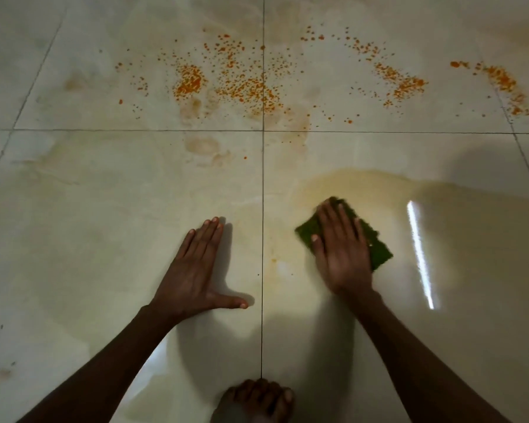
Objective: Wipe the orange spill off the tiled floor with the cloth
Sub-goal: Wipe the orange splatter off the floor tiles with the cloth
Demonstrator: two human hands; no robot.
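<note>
Orange specks and clumps of the spill (245,83) lie scattered across the far tiles, stretching toward the right edge (501,79). A folded green cloth (379,248) lies flat on the near right tile. My right hand (339,251) presses down on it with straight fingers, covering most of it. A wet yellowish smear (364,184) spreads around and beyond the cloth. My left hand (200,267) rests flat on the near left tile, fingers together and thumb spread, beside the dark grout line (262,239).
Glossy cream floor tiles (89,224) fill the view, with faint orange stains (202,146) near the centre joint. A bright light reflection (420,254) streaks the right tile. My bare foot (257,398) shows at the bottom edge.
</note>
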